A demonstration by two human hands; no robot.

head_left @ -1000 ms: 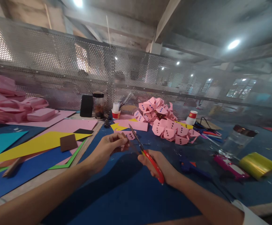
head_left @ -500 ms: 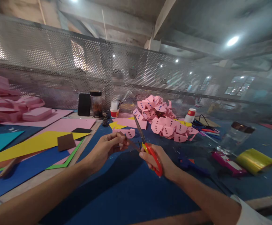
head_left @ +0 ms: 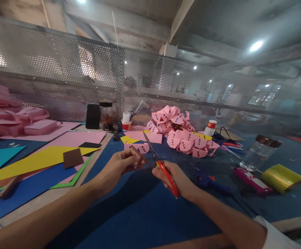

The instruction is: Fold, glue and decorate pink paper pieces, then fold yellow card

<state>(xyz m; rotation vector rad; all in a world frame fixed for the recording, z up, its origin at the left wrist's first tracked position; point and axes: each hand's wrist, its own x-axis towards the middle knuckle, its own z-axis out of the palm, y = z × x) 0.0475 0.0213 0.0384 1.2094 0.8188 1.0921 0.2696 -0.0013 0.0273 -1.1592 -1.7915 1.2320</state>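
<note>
In my right hand [head_left: 172,178] is a pair of scissors [head_left: 167,178] with red and yellow handles, its blades pointing up and away to the left. My left hand [head_left: 123,162] pinches a narrow brown paper strip [head_left: 147,161], which slants down to the right toward the scissors. The strip's lower end lies close to my right fingertips; whether they touch it I cannot tell. Just beyond my left hand lies a pink paper piece with dark squares [head_left: 142,148]. Farther back is a heap of similar pink pieces [head_left: 187,140].
Coloured paper sheets [head_left: 36,160] and a brown square [head_left: 73,158] lie at left, near stacked pink paper [head_left: 7,117]. A blue glue gun [head_left: 212,183], a clear jar [head_left: 259,152], a magenta box [head_left: 253,180] and a yellow roll [head_left: 282,178] are at right. Perforated metal panels [head_left: 140,72] stand behind.
The scissors have turned slightly, their tips shifting left and down, and the red handles look narrower. My right hand has moved slightly left; my left hand still pinches the strip.
</note>
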